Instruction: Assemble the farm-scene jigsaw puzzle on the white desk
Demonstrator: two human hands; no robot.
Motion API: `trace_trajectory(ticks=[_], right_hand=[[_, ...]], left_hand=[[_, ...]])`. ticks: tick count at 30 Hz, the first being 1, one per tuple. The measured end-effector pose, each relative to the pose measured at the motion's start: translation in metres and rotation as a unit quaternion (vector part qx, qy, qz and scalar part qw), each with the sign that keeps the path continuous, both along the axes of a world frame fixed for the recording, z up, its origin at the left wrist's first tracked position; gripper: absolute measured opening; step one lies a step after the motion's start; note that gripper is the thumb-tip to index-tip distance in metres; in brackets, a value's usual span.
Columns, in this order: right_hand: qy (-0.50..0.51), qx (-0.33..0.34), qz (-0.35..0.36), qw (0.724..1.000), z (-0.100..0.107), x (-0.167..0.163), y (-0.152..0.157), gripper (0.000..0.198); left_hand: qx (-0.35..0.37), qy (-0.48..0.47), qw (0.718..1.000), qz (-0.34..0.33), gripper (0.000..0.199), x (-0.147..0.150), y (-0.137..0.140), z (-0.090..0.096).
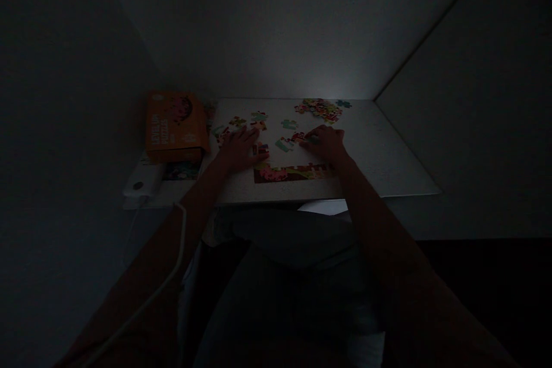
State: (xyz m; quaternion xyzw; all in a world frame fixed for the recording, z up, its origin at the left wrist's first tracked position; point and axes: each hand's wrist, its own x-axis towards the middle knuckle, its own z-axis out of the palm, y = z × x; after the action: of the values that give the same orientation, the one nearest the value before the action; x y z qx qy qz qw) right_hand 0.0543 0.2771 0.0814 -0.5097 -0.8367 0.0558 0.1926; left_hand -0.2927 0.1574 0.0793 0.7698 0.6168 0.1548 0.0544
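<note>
In dim light, my left hand [238, 149] lies on the white table with its fingers spread, over and beside loose puzzle pieces [259, 117]. My right hand [326, 142] has its fingers bent and its thumb drawn in, closed on a greenish puzzle piece [312, 139] that they partly hide. Just left of these fingertips are a red piece [297, 137] and a pale green piece [284, 144]. Between my hands, nearer to me, a joined strip of puzzle [284, 174] shows pink, green and brown parts. Another green piece [289, 124] sits farther back.
An orange puzzle box [176, 126] stands at the table's left end, with a white device [142, 181] and its cable in front. A heap of puzzle pieces [323, 110] lies at the back right. Walls enclose the table [388, 167] behind and at the sides.
</note>
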Motion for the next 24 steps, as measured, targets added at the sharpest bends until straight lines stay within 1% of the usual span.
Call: trace_trajectory(ticks=[4, 6, 8, 10, 12, 14, 16, 18, 22, 24], right_hand=[[0.019, 0.008, -0.002, 1.000, 0.010, -0.013, -0.001, 0.057], [0.026, 0.013, 0.032, 0.999, 0.014, -0.031, 0.002, 0.056], [0.023, 0.017, 0.090, 0.995, 0.016, -0.056, 0.006, 0.055], [0.018, 0.017, 0.143, 0.989, 0.017, -0.082, 0.010, 0.054], [0.013, 0.010, 0.171, 0.985, 0.015, -0.103, 0.012, 0.054], [0.007, -0.006, 0.183, 0.983, 0.011, -0.116, 0.013, 0.053], [0.002, -0.024, 0.187, 0.982, 0.007, -0.120, 0.014, 0.051], [0.002, -0.037, 0.185, 0.982, 0.004, -0.119, 0.014, 0.050], [0.001, -0.044, 0.174, 0.984, 0.003, -0.108, 0.011, 0.049], [0.001, -0.046, 0.183, 0.982, 0.003, -0.100, 0.004, 0.052]], left_hand=[[0.032, -0.008, 0.999, 0.032, 0.099, 0.000, 0.002, -0.010], [0.039, -0.013, 0.998, 0.049, 0.099, 0.000, 0.003, -0.014], [0.046, -0.023, 0.997, 0.064, 0.093, -0.001, 0.005, -0.017], [0.061, -0.039, 0.994, 0.080, 0.081, -0.002, 0.007, -0.018], [0.089, -0.062, 0.989, 0.099, 0.068, -0.004, 0.008, -0.017], [0.112, -0.084, 0.984, 0.106, 0.060, -0.007, 0.009, -0.015], [0.116, -0.091, 0.984, 0.098, 0.054, -0.010, 0.010, -0.015], [0.105, -0.089, 0.987, 0.081, 0.047, -0.012, 0.011, -0.016], [0.071, -0.100, 0.992, 0.031, 0.037, -0.015, 0.011, -0.019], [0.062, -0.110, 0.992, 0.019, 0.035, -0.016, 0.010, -0.018]])
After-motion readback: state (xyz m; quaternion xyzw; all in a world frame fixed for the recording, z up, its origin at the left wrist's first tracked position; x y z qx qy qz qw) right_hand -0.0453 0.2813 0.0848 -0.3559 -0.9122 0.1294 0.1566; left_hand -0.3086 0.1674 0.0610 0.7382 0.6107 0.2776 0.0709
